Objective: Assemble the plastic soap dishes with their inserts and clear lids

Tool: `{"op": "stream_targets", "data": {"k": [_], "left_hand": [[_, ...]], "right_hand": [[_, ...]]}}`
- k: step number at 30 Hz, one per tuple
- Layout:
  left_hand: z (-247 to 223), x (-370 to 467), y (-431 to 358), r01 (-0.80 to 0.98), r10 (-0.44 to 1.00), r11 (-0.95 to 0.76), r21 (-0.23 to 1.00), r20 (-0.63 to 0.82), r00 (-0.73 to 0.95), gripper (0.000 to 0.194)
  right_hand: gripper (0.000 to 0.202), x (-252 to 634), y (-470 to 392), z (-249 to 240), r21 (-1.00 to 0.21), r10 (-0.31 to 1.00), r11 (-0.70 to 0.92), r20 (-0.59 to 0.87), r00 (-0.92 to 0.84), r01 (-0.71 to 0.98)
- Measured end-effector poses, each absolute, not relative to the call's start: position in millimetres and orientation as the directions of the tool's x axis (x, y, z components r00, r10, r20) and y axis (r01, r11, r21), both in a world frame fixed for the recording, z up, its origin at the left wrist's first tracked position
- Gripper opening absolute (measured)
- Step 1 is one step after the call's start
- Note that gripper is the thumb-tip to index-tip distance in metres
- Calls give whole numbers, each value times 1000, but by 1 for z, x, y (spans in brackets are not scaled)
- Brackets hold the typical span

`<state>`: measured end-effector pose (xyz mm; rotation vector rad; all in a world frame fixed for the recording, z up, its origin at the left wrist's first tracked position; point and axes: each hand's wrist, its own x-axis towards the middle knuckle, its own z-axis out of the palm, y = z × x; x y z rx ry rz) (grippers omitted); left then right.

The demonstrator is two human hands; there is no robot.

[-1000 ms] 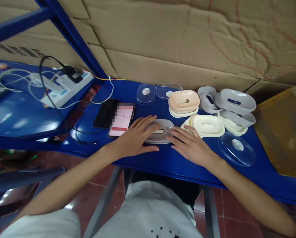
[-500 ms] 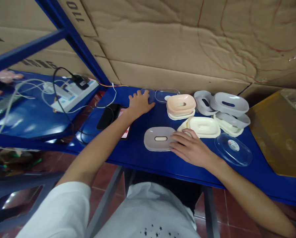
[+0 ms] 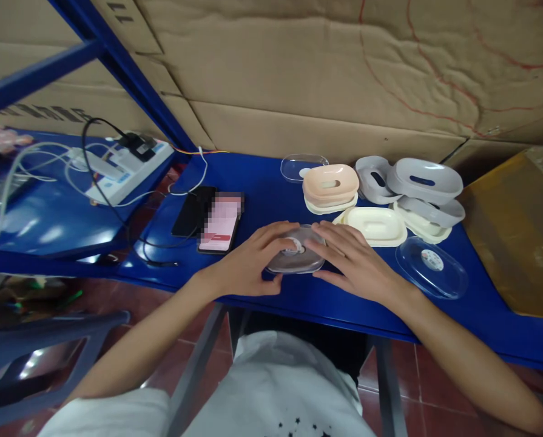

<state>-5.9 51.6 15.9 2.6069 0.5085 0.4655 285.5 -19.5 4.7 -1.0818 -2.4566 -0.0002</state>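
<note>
A grey soap dish [image 3: 293, 264] lies near the table's front edge, with a clear plastic lid [image 3: 302, 235] over it. On the lid is a round sticker, partly covered by fingers. My left hand [image 3: 248, 261] grips the lid from the left, thumb and fingers around its edge. From the right, my right hand [image 3: 357, 264] curls its fingers against the other end of the lid and dish. Whether the lid is fully seated cannot be seen. Just behind my right hand are cream soap dish parts [image 3: 375, 226].
Peach dish parts [image 3: 330, 182] and grey dish parts [image 3: 426, 179] are stacked at the back. Clear lids lie at the back [image 3: 298, 164] and at the right [image 3: 417, 276]. A phone [image 3: 221, 227] lies left, near a power strip [image 3: 137, 173]. A brown box [image 3: 517, 237] stands right.
My left hand has brought a clear lid from the back of the table onto the grey soap dish. My right hand stays at the dish's right end.
</note>
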Motion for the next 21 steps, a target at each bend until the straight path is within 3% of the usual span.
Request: {"op": "stream_targets", "data": {"k": [10,14,21], "left_hand": [[15,-10,65,304,450,-799,518,181,874,65],[13,-9,71,285,428,-813,507,190,883,68],[4,-4,66,284,394,-881,380,254,883,63]], "right_hand": [[42,282,-14,-2,-98,666,703,439,-603,704],[42,283,-14,-2,-128,691,683,432,-579,719],[50,285,-14,-5,-129,691,697,382,-613,705]]}}
